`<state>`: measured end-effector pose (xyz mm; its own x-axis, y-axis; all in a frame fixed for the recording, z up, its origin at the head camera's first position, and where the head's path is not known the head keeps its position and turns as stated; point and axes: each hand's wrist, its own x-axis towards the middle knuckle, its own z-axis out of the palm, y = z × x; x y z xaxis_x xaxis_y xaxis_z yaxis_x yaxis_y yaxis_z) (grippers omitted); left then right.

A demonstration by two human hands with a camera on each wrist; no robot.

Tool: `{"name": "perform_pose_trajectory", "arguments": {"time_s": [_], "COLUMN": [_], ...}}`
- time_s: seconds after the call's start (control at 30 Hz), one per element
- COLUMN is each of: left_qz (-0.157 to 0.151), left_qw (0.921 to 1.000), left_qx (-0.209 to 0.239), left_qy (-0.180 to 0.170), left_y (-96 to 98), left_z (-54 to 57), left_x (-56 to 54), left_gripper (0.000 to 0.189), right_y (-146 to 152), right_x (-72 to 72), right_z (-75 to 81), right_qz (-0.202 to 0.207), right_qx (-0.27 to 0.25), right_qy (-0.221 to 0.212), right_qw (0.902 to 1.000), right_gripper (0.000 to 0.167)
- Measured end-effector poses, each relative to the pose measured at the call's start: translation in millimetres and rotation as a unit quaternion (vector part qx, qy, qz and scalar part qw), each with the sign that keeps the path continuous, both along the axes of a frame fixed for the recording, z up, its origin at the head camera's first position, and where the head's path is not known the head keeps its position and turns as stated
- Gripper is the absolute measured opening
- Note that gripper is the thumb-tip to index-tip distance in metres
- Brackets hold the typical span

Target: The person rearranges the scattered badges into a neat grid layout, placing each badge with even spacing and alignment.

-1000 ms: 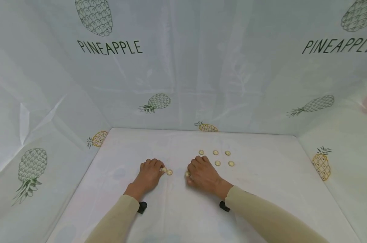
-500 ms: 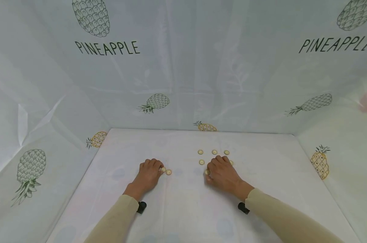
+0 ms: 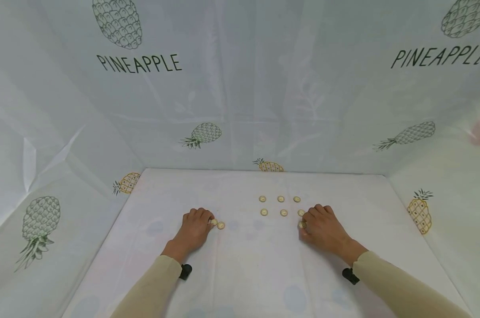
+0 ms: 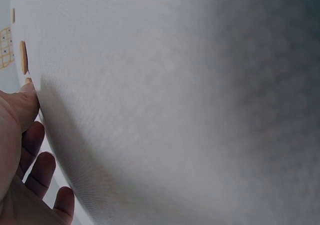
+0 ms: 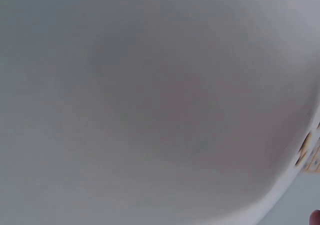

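Observation:
My left hand [image 3: 196,227] holds a small round pale-wood button [image 3: 214,222] between thumb and fingers on the white cloth. Just right of it lies a second button [image 3: 221,225], close beside the first. In the left wrist view my thumb [image 4: 22,102] touches a button's edge, and the other fingers hang loosely curled. My right hand [image 3: 323,229] pinches another button [image 3: 302,225] at the thumb side, just below the right end of two rows of buttons. In the right wrist view only a fingertip [image 5: 315,217] shows at the corner.
The two rows include a far-left button [image 3: 262,198] and a near-middle button [image 3: 283,213]. White cloth [image 3: 240,274] covers the table. Pineapple-printed sheeting [image 3: 240,88] rises at the back and both sides.
My right hand has slid right across the cloth with a button, passing below the rows and uncovering the near row's buttons. The left hand has stayed in place with its button.

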<state>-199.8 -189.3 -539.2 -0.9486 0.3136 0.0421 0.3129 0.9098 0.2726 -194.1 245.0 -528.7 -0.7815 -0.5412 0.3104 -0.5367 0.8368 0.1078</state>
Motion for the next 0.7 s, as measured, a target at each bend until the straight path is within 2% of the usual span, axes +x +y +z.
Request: {"name": "perform_pose_trajectory", "arguments": {"time_s": [0.23, 0.43, 0.7], "left_qz": [0.003, 0.004, 0.001], "left_qw": [1.0000, 1.0000, 1.0000], "left_qx": [-0.004, -0.007, -0.008], "left_qy": [0.000, 0.003, 0.004], "left_y": [1.8, 2.7, 2.7], "left_z": [2.8, 3.7, 2.5], "left_x": [1.1, 1.4, 0.9], "left_gripper": [0.017, 0.018, 0.018], "right_y": [20, 21, 19], "right_x": [1.7, 1.9, 2.6], "right_z": [-5.8, -10.0, -7.1], "right_qz": [0.003, 0.006, 0.011], "right_qx": [-0.007, -0.020, -0.040], "right_qy": [-0.005, -0.019, -0.036], "right_qw": [1.0000, 0.9996, 0.9985], "right_gripper": [0.016, 0.013, 0.011]}}
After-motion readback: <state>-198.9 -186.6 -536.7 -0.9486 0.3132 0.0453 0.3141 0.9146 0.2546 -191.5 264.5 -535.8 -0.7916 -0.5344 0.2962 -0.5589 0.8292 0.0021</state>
